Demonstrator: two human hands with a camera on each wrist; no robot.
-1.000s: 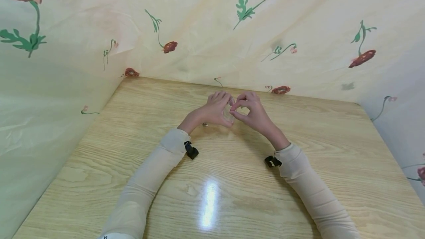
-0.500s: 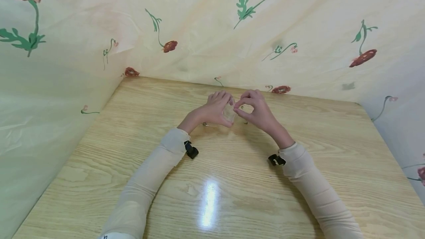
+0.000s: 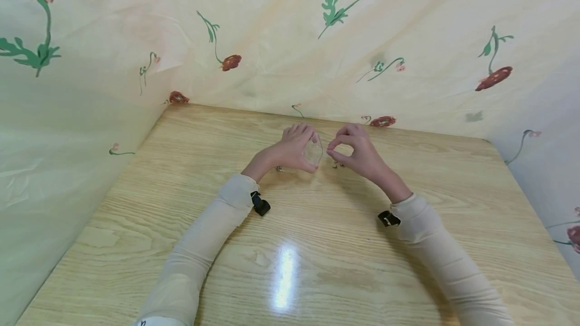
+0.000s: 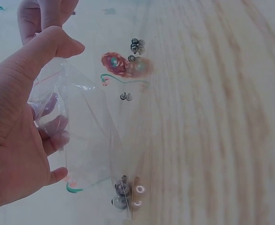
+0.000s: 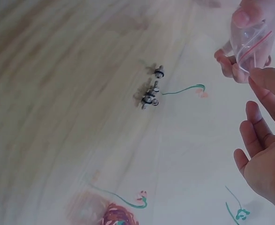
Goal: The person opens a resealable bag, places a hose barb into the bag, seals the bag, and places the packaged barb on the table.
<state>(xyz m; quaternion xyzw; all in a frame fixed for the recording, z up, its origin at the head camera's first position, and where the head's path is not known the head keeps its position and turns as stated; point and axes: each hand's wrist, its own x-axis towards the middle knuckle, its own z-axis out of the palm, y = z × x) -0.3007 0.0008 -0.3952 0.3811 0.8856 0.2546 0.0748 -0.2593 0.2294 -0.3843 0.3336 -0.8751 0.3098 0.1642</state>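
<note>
From the head view I saw two arms in cream-coloured cloth sleeves (image 3: 453, 260) stretched forward over the pale wood-grain bench (image 3: 340, 275), angled inward so that the hands faced each other. The left hand (image 3: 293, 150) arched with thumb and fingers well parted, its grip holding a clear, thin plastic bag (image 3: 312, 153) between them. Just beside it, apart from the bag, the right hand (image 3: 358, 154) bowed its thumb and index finger into a ring; that grip was narrow at the tips, and I could not tell whether it held anything. Small silvery metal screws (image 3: 335, 166) lay near both hands.

On the left wrist view I had the left thumb extended along the bag's upper part, with fingertips showing through and below the film.

My right wrist view caught the bag's thin red line (image 5: 255, 47) and the right hand's remaining fingers, loosely bent and separated.
</note>
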